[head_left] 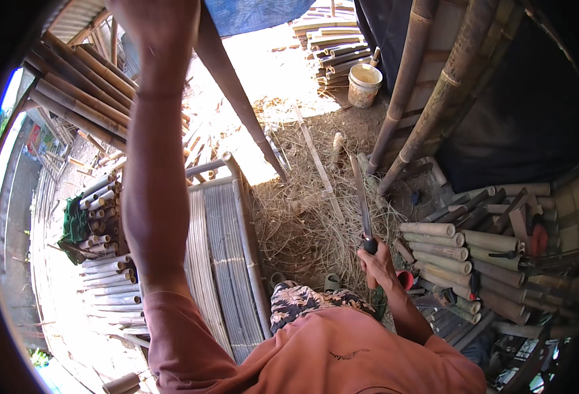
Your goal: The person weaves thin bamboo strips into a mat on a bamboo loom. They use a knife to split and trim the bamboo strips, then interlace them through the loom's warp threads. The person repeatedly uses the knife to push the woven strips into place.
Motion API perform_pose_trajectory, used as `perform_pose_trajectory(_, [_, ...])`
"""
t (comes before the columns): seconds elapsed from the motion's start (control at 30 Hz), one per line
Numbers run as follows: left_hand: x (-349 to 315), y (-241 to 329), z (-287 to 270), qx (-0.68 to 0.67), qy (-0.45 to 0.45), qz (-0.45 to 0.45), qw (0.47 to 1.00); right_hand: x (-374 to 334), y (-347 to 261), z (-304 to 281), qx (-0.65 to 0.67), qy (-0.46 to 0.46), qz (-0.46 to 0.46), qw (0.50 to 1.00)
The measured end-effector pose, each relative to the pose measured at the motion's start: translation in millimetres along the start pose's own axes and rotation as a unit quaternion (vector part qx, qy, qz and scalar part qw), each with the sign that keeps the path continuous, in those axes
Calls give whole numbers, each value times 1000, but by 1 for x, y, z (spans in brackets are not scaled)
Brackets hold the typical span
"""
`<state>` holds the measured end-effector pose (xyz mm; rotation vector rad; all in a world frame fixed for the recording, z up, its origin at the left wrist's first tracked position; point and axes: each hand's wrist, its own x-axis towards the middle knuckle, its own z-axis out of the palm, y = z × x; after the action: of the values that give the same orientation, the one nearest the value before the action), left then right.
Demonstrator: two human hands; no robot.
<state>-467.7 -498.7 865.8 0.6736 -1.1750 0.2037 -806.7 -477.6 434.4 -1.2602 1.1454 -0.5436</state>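
My left arm reaches far up and forward, and my left hand (pixel 155 26) runs out of the upper edge, so its fingers are hidden. At right of centre, my right hand (pixel 380 264) is closed round the handle of a long-bladed hand tool (pixel 361 197). Its narrow blade points away from me over the straw-strewn ground; whether it is a saw or a machete I cannot tell. A dark piece shows at the blade's base, and brown handle shows below my fingers. Beyond the blade stands a short pale bamboo piece (pixel 337 150), near a long flat bamboo strip (pixel 317 161).
A bamboo bench (pixel 220 262) stands on my left, with stacked bamboo tubes (pixel 109 289) past it. Cut bamboo (pixel 444 253) is piled at my right. A slanting post (pixel 237 92) and upright bamboo poles (pixel 411 79) flank the litter. A white bucket (pixel 365 85) stands farther off.
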Motion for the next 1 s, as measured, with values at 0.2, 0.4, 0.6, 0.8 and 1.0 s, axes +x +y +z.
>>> perform_pose_trajectory(0.2, [-63,-70,-35,-35,65,-17,997,-25,25,-11,9,35,22,999])
perform_pose_trajectory(0.4, [-126,-171,-81,26,34,-54,998,-27,26,15,71,54,35,995])
perform_pose_trajectory(0.6, [-109,-160,-74,191,-123,-21,974,-11,-40,35,45,25,-133,990])
perform_pose_trajectory(0.8, [-113,-95,-65,257,-211,-44,942,-14,-176,48,-58,-30,-304,951])
perform_pose_trajectory(1.0, [-129,-76,-63,238,-220,6,946,-20,-232,62,-147,-6,-444,884])
